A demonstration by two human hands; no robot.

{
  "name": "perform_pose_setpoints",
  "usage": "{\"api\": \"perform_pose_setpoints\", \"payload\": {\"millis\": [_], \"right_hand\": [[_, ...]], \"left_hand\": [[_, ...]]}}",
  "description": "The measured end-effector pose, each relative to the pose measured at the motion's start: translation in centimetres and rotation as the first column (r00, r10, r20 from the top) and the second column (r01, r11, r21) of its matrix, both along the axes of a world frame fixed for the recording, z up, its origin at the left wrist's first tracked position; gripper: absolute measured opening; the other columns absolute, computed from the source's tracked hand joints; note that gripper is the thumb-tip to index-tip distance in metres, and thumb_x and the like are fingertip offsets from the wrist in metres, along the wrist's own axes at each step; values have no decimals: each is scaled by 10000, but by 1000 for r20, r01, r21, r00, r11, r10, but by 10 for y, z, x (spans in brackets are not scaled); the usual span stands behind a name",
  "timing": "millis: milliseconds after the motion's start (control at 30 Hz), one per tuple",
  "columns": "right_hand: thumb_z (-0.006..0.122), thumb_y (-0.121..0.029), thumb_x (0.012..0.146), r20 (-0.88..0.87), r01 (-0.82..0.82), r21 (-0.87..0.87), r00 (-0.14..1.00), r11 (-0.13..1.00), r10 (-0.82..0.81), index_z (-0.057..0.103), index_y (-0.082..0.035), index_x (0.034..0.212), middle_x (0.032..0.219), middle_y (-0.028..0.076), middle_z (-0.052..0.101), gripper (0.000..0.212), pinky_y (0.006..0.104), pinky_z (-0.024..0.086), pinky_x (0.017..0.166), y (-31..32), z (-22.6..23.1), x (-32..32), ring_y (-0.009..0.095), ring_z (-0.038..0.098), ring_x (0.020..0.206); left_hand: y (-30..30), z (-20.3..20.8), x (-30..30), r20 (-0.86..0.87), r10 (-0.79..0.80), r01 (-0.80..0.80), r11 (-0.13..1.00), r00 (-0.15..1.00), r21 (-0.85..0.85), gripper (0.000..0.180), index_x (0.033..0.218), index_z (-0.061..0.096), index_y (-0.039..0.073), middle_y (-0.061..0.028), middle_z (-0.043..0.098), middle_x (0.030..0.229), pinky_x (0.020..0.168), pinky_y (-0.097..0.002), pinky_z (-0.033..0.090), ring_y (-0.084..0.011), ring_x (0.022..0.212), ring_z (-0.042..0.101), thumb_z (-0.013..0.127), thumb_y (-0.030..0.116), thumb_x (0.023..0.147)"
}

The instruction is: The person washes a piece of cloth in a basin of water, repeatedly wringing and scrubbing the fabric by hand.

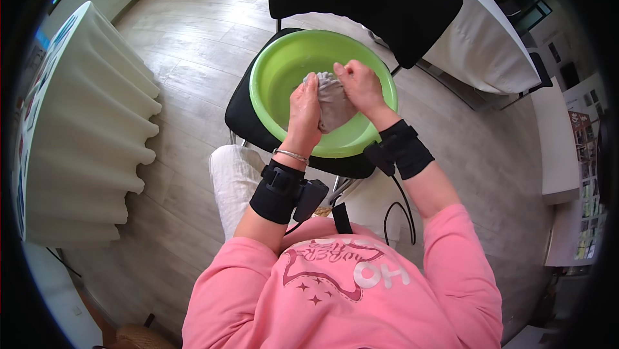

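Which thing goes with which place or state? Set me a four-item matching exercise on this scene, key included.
Column one:
1. round light-green plastic basin
2. bunched light-grey cloth
3. thin silver metal bangle
4. white fabric table covering

Column two:
A. around the left wrist
B. hanging in folds at the picture's left
C. on the seat of a black chair
D. held by the left hand and the right hand

Right pairs: 1-C, 2-D, 3-A, 4-B.
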State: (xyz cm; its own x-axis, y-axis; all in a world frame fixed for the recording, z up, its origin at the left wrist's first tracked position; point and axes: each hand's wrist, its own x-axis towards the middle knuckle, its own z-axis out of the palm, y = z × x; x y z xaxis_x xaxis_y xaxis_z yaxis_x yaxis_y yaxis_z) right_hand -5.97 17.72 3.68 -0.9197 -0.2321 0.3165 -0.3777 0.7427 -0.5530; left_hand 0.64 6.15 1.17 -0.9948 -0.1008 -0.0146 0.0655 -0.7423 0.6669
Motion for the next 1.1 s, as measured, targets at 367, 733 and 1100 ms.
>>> {"api": "perform_pose_setpoints", "payload": {"millis": [367,733,1100], "right_hand": [[586,-296,848,267,-190,-440,906,878,329,583,-17,689,536,-51,458,321,203,332,458,17,17,9,37,382,499],[555,-272,838,-149,-479,-281,878,832,455,509,-58,787,694,131,555,225,345,449,582,-41,24,76,251,584,656],[539,-285,784,-345,-226,36,911,973,225,516,-79,650,585,129,564,247,401,441,489,-47,-4,47,323,562,537]], "left_hand": [[-30,-8,-10,-77,128,-148,912,989,-384,330,1139,484,-20,-75,562,966,728,-252,481,-130,889,559,430,222,920],[-9,-51,-12,-122,-135,180,830,983,528,373,1125,457,57,-90,518,1059,779,-372,479,-228,913,542,418,360,910],[-4,-32,6,59,-17,-4,937,998,349,214,904,524,79,-41,564,839,644,-298,482,-181,739,557,400,253,911]]}}
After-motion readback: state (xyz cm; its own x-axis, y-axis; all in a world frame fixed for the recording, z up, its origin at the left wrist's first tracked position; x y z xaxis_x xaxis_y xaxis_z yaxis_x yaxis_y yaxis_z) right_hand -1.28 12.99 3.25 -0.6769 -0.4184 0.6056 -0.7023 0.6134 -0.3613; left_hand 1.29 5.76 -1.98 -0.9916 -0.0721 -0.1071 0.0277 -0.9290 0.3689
